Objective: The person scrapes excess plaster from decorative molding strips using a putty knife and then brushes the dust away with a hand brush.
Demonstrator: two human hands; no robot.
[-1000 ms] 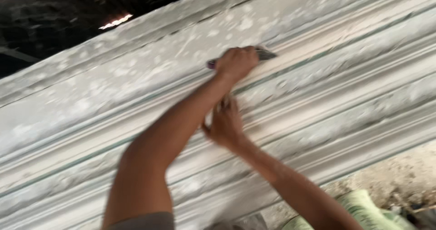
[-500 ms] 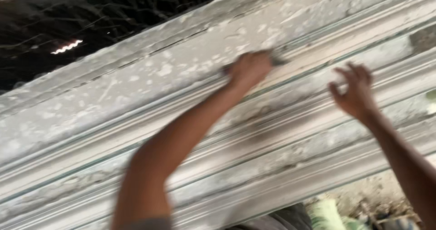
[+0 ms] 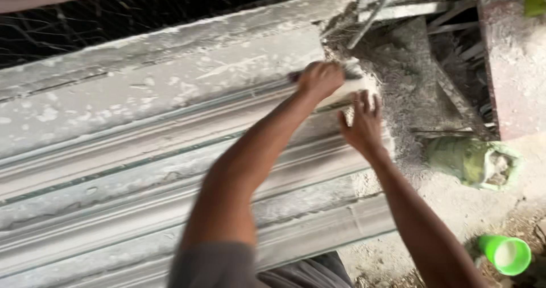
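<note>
- Two hands work at the right end of our long grey moulded slab (image 3: 142, 151), which runs across the view with ridges and grooves along its length.
- Our left hand (image 3: 320, 79) is curled into a fist around a dark-handled tool (image 3: 296, 76); the fingers wrap it tightly, and the tool's working end is blurred, so we cannot tell its kind. The fist presses against an upper groove of the slab, near its end.
- Our right hand (image 3: 363, 124) lies just beside and below the left, fingers (image 3: 359, 101) spread moderately and pointing upward, tips touching the pale end of the moulding. It holds nothing.
- Beyond the slab's end we see a rough, dusty floor (image 3: 455, 202) with grey powder.
- One green sack (image 3: 469, 160) lies on its side to the right, its mouth open toward the right, pale lumps showing inside.
- One bright green cup (image 3: 505, 254) sits at the lower right, tipped toward us, with a whitish inside.
- Dark netting (image 3: 142, 9) stretches above the slab's far edge.
</note>
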